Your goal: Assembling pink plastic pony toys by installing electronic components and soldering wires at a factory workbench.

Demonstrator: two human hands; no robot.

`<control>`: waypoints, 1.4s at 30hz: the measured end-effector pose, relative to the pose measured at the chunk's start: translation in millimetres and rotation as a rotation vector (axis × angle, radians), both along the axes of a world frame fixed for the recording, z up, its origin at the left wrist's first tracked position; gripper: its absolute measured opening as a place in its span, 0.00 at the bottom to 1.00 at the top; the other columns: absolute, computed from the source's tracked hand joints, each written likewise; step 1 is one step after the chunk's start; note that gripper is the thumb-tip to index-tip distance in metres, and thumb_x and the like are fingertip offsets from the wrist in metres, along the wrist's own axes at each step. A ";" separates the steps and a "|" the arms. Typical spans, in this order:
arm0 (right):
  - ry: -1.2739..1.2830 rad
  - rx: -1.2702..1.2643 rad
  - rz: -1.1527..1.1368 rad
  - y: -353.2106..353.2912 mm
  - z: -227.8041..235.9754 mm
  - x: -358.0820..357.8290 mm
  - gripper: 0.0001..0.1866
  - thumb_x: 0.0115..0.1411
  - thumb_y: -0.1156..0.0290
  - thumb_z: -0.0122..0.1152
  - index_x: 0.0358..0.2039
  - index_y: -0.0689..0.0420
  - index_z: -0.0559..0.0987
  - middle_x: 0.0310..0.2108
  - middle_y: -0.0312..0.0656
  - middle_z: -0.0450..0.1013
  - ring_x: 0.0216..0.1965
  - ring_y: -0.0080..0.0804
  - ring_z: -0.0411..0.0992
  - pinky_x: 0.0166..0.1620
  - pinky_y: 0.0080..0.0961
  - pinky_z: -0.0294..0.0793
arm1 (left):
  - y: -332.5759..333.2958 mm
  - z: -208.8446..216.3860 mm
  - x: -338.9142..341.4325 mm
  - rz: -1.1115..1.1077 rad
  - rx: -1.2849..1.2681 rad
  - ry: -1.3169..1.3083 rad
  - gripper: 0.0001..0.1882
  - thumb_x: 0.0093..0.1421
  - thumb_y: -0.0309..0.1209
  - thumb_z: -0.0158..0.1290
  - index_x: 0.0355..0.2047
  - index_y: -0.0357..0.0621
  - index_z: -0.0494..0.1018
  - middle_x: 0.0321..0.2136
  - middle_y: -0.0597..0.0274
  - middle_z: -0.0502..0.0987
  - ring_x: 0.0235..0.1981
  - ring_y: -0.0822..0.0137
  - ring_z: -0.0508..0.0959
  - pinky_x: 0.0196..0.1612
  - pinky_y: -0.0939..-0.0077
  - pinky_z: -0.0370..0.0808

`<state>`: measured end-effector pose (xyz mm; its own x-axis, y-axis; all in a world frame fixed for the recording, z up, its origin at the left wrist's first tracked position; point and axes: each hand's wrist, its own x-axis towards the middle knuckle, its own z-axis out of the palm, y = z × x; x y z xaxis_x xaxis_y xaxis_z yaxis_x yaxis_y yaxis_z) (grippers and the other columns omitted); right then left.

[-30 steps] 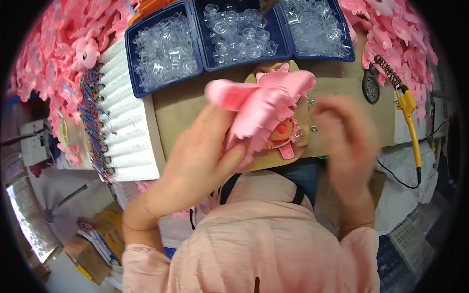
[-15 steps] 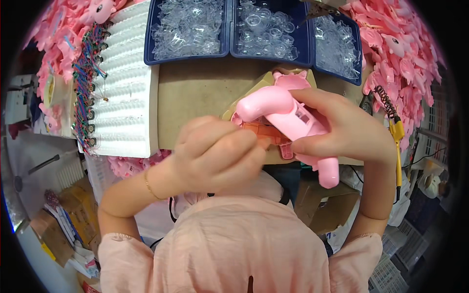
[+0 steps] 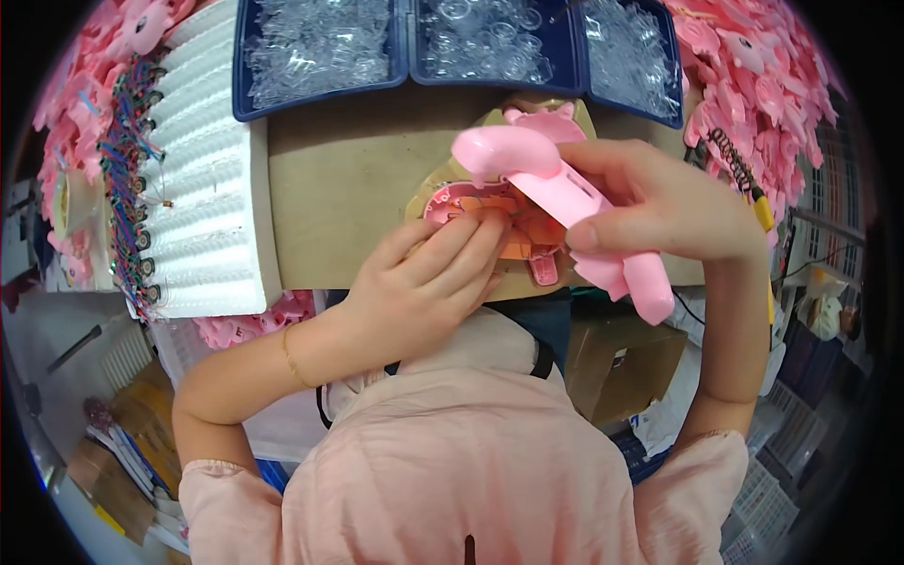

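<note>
My right hand (image 3: 673,202) grips a pink plastic toy shell half (image 3: 565,193), tilted, its rounded end up and to the left. Below it on the table, a second pink shell half (image 3: 544,271) lies open in a tan fixture (image 3: 421,200). Orange plastic parts (image 3: 516,249) and thin wires sit inside that lower shell. My left hand (image 3: 438,268) reaches into the shell with its fingers pressed together, the tips at the orange parts. Whatever is between those fingertips is hidden.
Blue bins (image 3: 407,80) of clear plastic parts line the back. A white ribbed tray (image 3: 212,188) stands at left, with wired small round parts (image 3: 132,179) along its edge. Pink shells (image 3: 753,94) heap up at both sides. A yellow-handled tool (image 3: 763,212) with a coiled spring is at right.
My left hand has moved right and up, from in front of the lower shell into it. The held shell half has tilted, showing less of its flat face. The whole view has shifted slightly.
</note>
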<state>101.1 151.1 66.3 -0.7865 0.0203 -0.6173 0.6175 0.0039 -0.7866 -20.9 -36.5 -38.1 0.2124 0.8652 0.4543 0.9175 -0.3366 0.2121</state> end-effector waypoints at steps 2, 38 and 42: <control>-0.028 0.004 -0.009 0.1 2.2 -2.2 0.26 0.48 0.71 0.57 0.49 0.66 0.69 0.33 0.40 0.73 0.32 0.21 0.71 0.36 0.18 0.72 | -4.8 8.3 6.8 0.025 0.000 0.143 0.19 0.52 0.31 0.47 0.45 0.39 0.72 0.44 0.56 0.72 0.49 0.64 0.68 0.49 0.72 0.65; 0.444 1.355 -0.301 -77.0 -77.4 61.1 0.09 0.44 0.73 0.64 0.27 0.55 0.75 0.27 0.36 0.67 0.35 0.34 0.66 0.44 0.35 0.59 | -6.6 35.2 43.3 0.076 -0.150 0.786 0.23 0.50 0.33 0.47 0.47 0.43 0.72 0.41 0.55 0.75 0.41 0.58 0.73 0.43 0.74 0.65; 0.421 0.996 -0.455 -50.4 -66.8 83.8 0.06 0.51 0.76 0.58 0.31 0.61 0.75 0.32 0.42 0.69 0.35 0.37 0.68 0.38 0.29 0.67 | -4.0 36.7 45.1 0.079 -0.156 0.812 0.26 0.51 0.31 0.46 0.53 0.49 0.69 0.41 0.51 0.75 0.43 0.57 0.73 0.41 0.76 0.66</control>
